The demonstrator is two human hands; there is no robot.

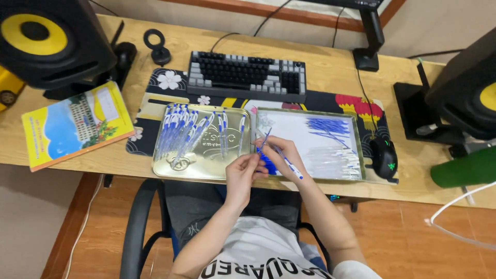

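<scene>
blue pen (287, 164) | right hand (283, 153) grip hides barrel | left hand (242, 174) pinches refill (264, 139)

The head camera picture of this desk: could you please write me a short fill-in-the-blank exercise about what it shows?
1. The finished pens lie in the ____-coloured metal tray.
2. The right hand holds a pen barrel, and the left hand a thin ____ refill.
3. The keyboard lies ____ the two trays, farther from the person.
4. Right of the white tray sits a black computer ____.

Missing words: gold; blue; behind; mouse
</scene>
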